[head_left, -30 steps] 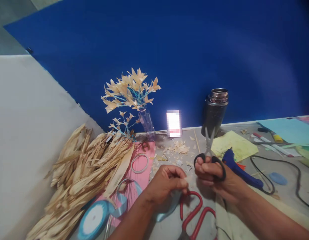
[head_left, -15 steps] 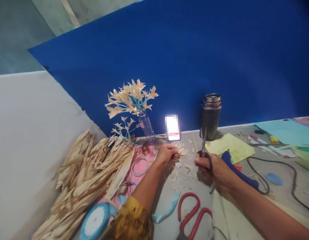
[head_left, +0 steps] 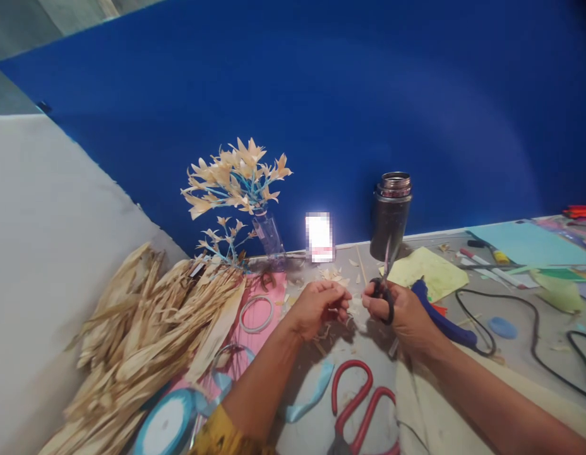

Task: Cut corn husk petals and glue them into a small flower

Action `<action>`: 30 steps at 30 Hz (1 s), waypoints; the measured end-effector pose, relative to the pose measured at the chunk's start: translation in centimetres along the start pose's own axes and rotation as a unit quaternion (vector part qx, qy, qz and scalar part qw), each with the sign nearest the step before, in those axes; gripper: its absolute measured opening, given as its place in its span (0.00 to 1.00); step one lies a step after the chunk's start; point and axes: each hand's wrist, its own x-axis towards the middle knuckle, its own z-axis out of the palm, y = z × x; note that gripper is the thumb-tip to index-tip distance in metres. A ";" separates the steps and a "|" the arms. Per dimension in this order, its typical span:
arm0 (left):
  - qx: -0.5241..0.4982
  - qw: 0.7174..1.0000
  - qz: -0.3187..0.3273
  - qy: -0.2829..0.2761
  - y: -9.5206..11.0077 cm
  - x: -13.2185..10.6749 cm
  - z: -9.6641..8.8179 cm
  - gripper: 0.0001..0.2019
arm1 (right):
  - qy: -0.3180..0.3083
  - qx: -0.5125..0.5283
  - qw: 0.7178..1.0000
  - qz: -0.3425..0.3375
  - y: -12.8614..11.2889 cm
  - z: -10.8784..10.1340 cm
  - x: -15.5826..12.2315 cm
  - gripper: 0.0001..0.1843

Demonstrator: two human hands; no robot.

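My right hand (head_left: pixel 401 314) is wrapped round the black handles of a small pair of scissors (head_left: pixel 386 281), whose blades point up and away from me. Close to its left, my left hand (head_left: pixel 318 308) has thumb and fingers pinched together. Whatever is between those fingertips is too small to make out. Pale scraps of dried husk (head_left: pixel 334 277) are scattered on the table around and behind the left hand. A larger pair of scissors with red handles (head_left: pixel 352 404) lies in front of both hands, beside a strip of light-blue ribbon (head_left: pixel 314 395).
Dried corn husks (head_left: pixel 146 341) are heaped at left, near a blue ribbon spool (head_left: pixel 165 422). Husk flowers (head_left: pixel 240 177) stand in a clear bottle (head_left: pixel 269 240). A lit phone (head_left: pixel 320 237) and dark flask (head_left: pixel 391 215) stand behind. A blue glue gun (head_left: pixel 442 322) with its cord lies right.
My left hand has come back from the scraps near the phone and moved closer to my right hand. The scissors remain in my right hand. The view has shifted slightly right.
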 end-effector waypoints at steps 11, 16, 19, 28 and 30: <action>-0.144 0.983 0.050 0.099 -3.2 0.1 3.4 0.14 | 0.060 0.045 0.997 -0.005 0.7 0.7 -0.6 0.24; -0.132 0.981 0.071 0.121 -2.8 0.1 3.2 0.10 | 0.043 -0.015 0.999 0.009 0.0 0.9 -0.9 0.23; -0.138 0.980 0.063 0.127 -3.0 0.0 3.4 0.11 | 0.049 -0.026 0.998 0.001 0.1 0.9 -0.8 0.23; -0.100 0.980 0.126 0.120 -0.8 -0.1 1.7 0.06 | -0.221 -0.094 0.969 0.062 1.2 0.4 -0.9 0.33; -0.087 0.979 0.140 0.117 -0.4 -0.2 1.3 0.06 | -0.270 -0.100 0.955 0.076 1.1 0.5 -1.4 0.36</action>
